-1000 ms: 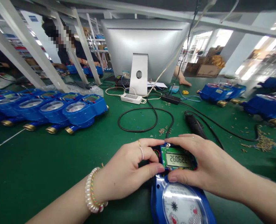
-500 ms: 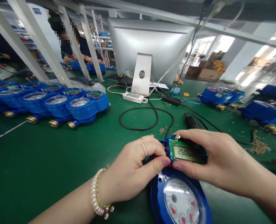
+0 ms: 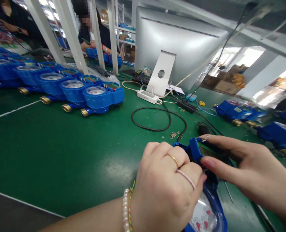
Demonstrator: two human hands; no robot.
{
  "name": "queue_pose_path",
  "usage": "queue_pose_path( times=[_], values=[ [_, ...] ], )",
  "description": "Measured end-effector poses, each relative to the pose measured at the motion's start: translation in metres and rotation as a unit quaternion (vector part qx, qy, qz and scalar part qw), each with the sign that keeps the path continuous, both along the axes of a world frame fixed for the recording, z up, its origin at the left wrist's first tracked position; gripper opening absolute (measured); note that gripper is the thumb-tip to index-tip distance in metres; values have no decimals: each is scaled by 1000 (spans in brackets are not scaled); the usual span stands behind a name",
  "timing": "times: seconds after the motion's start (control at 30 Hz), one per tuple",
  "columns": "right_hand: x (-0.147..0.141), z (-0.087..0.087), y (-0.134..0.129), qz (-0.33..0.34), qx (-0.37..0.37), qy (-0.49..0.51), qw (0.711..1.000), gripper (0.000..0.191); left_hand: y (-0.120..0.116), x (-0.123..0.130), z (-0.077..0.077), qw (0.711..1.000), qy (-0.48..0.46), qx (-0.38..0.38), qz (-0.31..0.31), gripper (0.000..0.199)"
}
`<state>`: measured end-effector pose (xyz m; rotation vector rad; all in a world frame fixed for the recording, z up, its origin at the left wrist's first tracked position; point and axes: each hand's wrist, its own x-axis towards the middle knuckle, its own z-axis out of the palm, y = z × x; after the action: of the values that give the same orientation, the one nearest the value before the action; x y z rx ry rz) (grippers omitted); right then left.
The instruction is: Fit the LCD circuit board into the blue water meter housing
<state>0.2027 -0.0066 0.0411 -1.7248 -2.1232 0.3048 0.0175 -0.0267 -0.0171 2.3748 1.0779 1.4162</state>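
Low in the view is a blue water meter [image 3: 222,209] with a round dial under a clear cover, partly hidden by my left hand [image 3: 168,185]. That hand's fingers are curled together at the meter's box end. Whatever they pinch is hidden behind the knuckles. My right hand [image 3: 250,167] grips a display module [image 3: 195,150] between thumb and fingers. The module is tilted up over the box, showing its blue edge, and its screen is mostly out of sight. A thin metal rod [image 3: 228,192] lies beside the meter, below my right hand.
Assembled water meters [image 3: 98,98] stand in a row at left; more meters [image 3: 239,111] sit at right. A monitor's back [image 3: 179,42] rises ahead. A looped black cable [image 3: 152,129] and loose screws [image 3: 173,135] lie on the green table [image 3: 84,154]. Two people work beyond the posts.
The display module has tipped up, so its lit digits no longer show. My left hand has moved right and turned knuckles up, covering more of the meter. The camera view has shifted and tilted.
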Motion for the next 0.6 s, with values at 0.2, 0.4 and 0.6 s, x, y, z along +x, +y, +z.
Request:
queue_pose_path(
  times=[0.2, 0.4, 0.6],
  values=[
    [0, -3, 0, -33, 16, -23, 999, 60, 0, 7, -2, 999, 22, 18, 23, 8],
    [-4, -1, 2, -37, -3, -15, 999, 54, -1, 9, -1, 999, 19, -30, 25, 8],
    [0, -1, -1, -35, -13, -7, 999, 56, -1, 6, 1, 999, -16, -40, -9, 17]
  ],
)
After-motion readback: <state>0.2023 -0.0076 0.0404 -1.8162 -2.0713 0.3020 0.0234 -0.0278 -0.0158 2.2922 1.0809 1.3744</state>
